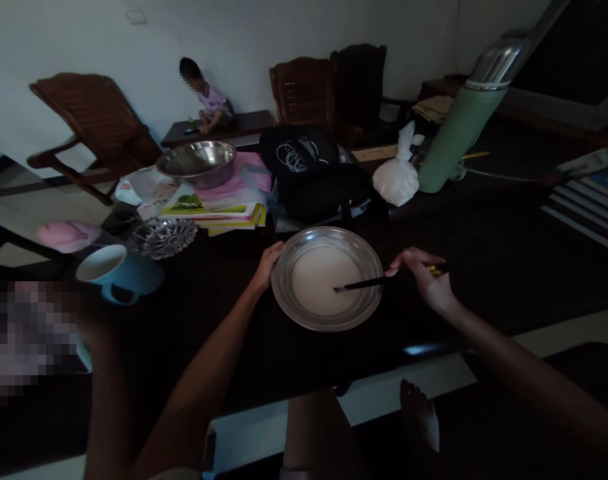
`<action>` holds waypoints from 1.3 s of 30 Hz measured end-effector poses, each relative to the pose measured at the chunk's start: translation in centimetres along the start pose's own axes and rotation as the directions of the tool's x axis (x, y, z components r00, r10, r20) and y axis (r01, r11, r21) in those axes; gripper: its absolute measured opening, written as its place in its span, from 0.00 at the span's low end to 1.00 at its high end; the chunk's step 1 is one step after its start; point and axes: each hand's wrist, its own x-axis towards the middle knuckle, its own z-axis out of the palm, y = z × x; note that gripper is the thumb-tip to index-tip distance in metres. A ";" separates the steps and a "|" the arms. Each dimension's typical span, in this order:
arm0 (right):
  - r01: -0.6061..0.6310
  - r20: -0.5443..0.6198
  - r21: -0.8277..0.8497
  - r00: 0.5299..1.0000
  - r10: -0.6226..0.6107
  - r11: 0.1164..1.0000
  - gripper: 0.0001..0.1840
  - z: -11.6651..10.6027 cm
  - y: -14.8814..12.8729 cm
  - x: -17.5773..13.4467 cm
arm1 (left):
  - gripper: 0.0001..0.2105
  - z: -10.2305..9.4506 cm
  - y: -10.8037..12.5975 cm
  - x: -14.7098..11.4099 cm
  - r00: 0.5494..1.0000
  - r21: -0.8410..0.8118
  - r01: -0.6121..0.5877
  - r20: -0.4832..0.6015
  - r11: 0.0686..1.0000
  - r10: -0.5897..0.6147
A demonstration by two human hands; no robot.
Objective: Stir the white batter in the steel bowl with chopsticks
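Observation:
A shallow steel bowl [329,325] stands on the dark table, with a milky white liquid [324,273] in it. My left hand [271,261] grips the bowl's left rim, thumb and fingers closed on the edge. Dark chopsticks [367,283] with gold-coloured bands near the upper end are held in my right hand [429,277], to the right of the bowl. They slant over the right rim, and their tips reach the liquid near its middle. Whether there are one or two sticks is hard to tell in the dim light.
Behind the bowl are a black bag [314,180], a tied bag of white powder [398,175] and a green thermos [459,133]. To the left stand a blue mug [139,270], a glass dish [164,238] and another steel bowl [199,175] on books. One person sits far back; another is near left.

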 end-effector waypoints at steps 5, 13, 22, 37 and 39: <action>0.107 0.162 -0.067 0.982 -0.095 0.992 0.25 1.6 0.5 -0.7 | 0.20 -0.1 0.0 -0.1 1.000 0.007 -0.009 0.001 1.000 0.009; 0.215 0.170 -0.198 0.968 -0.182 0.956 0.21 3.0 1.9 0.0 | 0.22 0.2 0.4 -0.1 1.000 0.022 0.001 -0.004 1.000 -0.001; 0.069 -0.029 -0.110 0.997 -0.073 0.991 0.26 -0.1 0.4 1.2 | 0.22 0.2 0.4 -0.2 1.000 -0.001 0.006 0.010 1.000 -0.006; 0.213 0.256 -0.171 0.952 -0.165 0.962 0.24 2.9 1.3 -0.4 | 0.22 0.0 0.1 -0.1 1.000 0.024 -0.015 0.012 1.000 0.015; 0.225 0.225 -0.190 0.958 -0.181 0.956 0.22 2.9 1.5 -0.1 | 0.22 0.0 0.2 -0.1 1.000 0.024 -0.013 0.013 1.000 0.012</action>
